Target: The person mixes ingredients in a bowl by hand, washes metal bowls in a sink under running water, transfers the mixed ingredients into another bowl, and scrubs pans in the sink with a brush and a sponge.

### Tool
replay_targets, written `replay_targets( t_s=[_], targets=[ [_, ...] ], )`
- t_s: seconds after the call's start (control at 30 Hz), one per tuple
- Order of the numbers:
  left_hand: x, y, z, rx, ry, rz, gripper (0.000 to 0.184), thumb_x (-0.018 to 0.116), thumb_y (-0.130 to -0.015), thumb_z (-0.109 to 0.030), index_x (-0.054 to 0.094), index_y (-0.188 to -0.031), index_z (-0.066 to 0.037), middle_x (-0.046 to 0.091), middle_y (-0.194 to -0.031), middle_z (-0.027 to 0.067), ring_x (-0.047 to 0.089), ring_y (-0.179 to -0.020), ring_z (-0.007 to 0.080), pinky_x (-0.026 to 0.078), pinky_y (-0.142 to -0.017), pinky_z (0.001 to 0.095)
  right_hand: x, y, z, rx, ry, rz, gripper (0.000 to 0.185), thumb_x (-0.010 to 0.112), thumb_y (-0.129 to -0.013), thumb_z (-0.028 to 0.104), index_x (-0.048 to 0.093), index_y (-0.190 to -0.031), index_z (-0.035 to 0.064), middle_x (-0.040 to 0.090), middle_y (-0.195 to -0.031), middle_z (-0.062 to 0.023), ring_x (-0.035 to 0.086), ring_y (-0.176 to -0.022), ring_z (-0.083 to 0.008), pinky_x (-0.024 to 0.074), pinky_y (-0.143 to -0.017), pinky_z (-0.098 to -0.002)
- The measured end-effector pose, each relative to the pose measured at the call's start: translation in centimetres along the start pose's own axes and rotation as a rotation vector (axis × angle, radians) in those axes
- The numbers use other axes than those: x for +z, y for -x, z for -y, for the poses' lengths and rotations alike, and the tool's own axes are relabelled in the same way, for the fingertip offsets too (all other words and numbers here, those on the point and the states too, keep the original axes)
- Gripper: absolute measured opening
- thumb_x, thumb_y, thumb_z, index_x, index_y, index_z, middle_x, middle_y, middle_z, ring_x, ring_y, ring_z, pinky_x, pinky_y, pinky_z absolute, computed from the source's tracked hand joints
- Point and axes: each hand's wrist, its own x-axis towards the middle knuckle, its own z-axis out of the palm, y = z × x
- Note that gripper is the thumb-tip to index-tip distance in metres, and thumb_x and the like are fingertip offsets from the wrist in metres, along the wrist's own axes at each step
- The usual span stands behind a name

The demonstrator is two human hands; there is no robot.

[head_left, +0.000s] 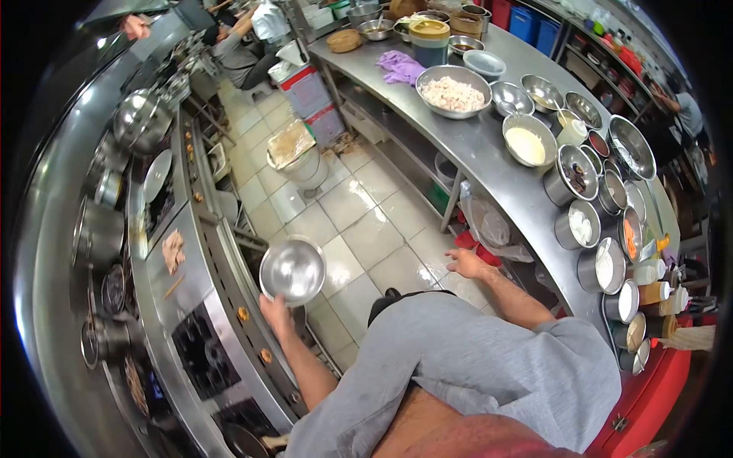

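My left hand (277,313) is closed on the near rim of a shiny metal mixing bowl (293,269), held over the tiled floor beside the stove. The bowl's inside shows bare metal. On the other side, my right hand (467,263) holds nothing, its fingers stretched out and apart. It hovers near a red object (477,246) below the steel counter's edge. Close by hangs a clear plastic bag (489,225).
The steel counter (527,229) on the right carries a bowl of pale chopped meat (453,92), a bowl of yellowish batter (527,143) and several ingredient pots. To the left runs the stove (202,286). A lidded white bucket (305,164) stands ahead. Another person (238,57) crouches farther back.
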Motion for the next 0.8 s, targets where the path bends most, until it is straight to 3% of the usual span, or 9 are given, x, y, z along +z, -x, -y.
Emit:
replay_targets(
  t_s=[0.03, 0.1, 0.2, 0.3, 0.37, 0.47, 0.5, 0.6, 0.8],
  targets=[
    [3.3, -4.0, -0.5, 0.138, -0.001, 0.056, 0.029, 0.054, -0.068, 0.002, 0.051, -0.097, 0.002, 0.058, -0.091, 0.0119, 0.058, -0.079, 0.0214, 0.047, -0.072, 0.0332, -1.2, -0.5, 0.2, 0.041, -0.065, -0.083, 0.047, 0.066, -0.075, 0.024, 0.053, -0.117, 0.0082, 0.058, -0.110, -0.0199, 0.055, -0.103, -0.0329, 0.0441, -0.088, -0.0392],
    [10.0, -10.0, -3.9, 0.438, -0.074, 0.097, 0.023, 0.053, -0.069, 0.000, 0.052, -0.091, 0.005, 0.059, -0.089, 0.0131, 0.057, -0.081, 0.0210, 0.044, -0.076, 0.0320, -3.0, -1.4, 0.8, 0.081, -0.174, -0.218, 0.045, 0.065, -0.076, 0.021, 0.053, -0.118, 0.0074, 0.058, -0.108, -0.0188, 0.057, -0.100, -0.0311, 0.0450, -0.086, -0.0380],
    [19.1, -13.1, -13.5, 0.866, -0.517, -0.094, 0.016, 0.054, -0.070, 0.002, 0.050, -0.085, 0.005, 0.055, -0.090, 0.0160, 0.053, -0.080, 0.0296, 0.042, -0.071, 0.0385, -6.4, -2.3, 3.5, 0.119, -0.237, -0.362, 0.043, 0.064, -0.078, 0.015, 0.052, -0.118, 0.0063, 0.060, -0.100, -0.0164, 0.058, -0.093, -0.0268, 0.0463, -0.082, -0.0358],
    [26.1, -14.1, -21.5, 1.125, -0.290, -0.047, 0.012, 0.054, -0.070, 0.004, 0.050, -0.081, 0.004, 0.053, -0.091, 0.0177, 0.050, -0.084, 0.0329, 0.042, -0.069, 0.0399, -9.0, -3.8, 4.8, 0.138, -0.316, -0.583, 0.040, 0.063, -0.078, 0.011, 0.053, -0.117, 0.0055, 0.058, -0.097, -0.0129, 0.058, -0.083, -0.0211, 0.0474, -0.076, -0.0319],
    [29.9, -16.2, -24.0, 1.420, -0.227, -0.044, 0.013, 0.054, -0.068, 0.006, 0.051, -0.079, 0.000, 0.054, -0.092, 0.0147, 0.051, -0.086, 0.0310, 0.043, -0.070, 0.0385, -11.0, -5.0, 6.1, 0.117, -0.400, -0.627, 0.039, 0.063, -0.078, 0.010, 0.053, -0.116, 0.0054, 0.058, -0.097, -0.0126, 0.058, -0.082, -0.0205, 0.0475, -0.075, -0.0314],
    [35.5, -19.6, -24.4, 1.532, -0.478, 0.169, 0.015, 0.055, -0.066, 0.006, 0.052, -0.077, -0.004, 0.055, -0.094, 0.0104, 0.053, -0.088, 0.0297, 0.045, -0.072, 0.0371, -13.2, -8.8, 8.2, 0.094, -0.548, -0.665, 0.037, 0.061, -0.079, 0.008, 0.053, -0.116, 0.0052, 0.058, -0.095, -0.0114, 0.057, -0.080, -0.0193, 0.0473, -0.073, -0.0300],
    [36.8, -20.9, -24.5, 1.566, -0.655, 0.161, 0.014, 0.055, -0.067, 0.004, 0.052, -0.076, -0.005, 0.055, -0.095, 0.0068, 0.053, -0.089, 0.0283, 0.046, -0.073, 0.0362, -14.2, -10.3, 9.3, 0.006, -0.492, -0.672, 0.037, 0.061, -0.080, 0.008, 0.053, -0.116, 0.0052, 0.058, -0.095, -0.0109, 0.057, -0.081, -0.0189, 0.0470, -0.073, -0.0299],
    [39.0, -23.3, -25.8, 1.591, -0.681, 0.182, 0.013, 0.056, -0.067, 0.003, 0.052, -0.077, -0.004, 0.055, -0.095, 0.0076, 0.053, -0.089, 0.0283, 0.046, -0.072, 0.0367, -20.2, -16.1, 13.9, -0.246, -0.434, -0.634, 0.034, 0.058, -0.080, 0.009, 0.054, -0.114, 0.0045, 0.056, -0.097, -0.0119, 0.057, -0.083, -0.0227, 0.0461, -0.073, -0.0324],
    [42.7, -25.6, -27.1, 1.343, -0.264, 0.075, 0.015, 0.052, -0.074, 0.006, 0.041, -0.067, 0.000, 0.053, -0.090, 0.0148, 0.051, -0.082, 0.0299, 0.042, -0.069, 0.0376, -29.8, -33.8, 18.2, -0.433, -0.188, -0.964, 0.033, 0.056, -0.081, 0.013, 0.054, -0.112, 0.0043, 0.054, -0.105, -0.0169, 0.053, -0.097, -0.0326, 0.0429, -0.083, -0.0389]
  ],
)
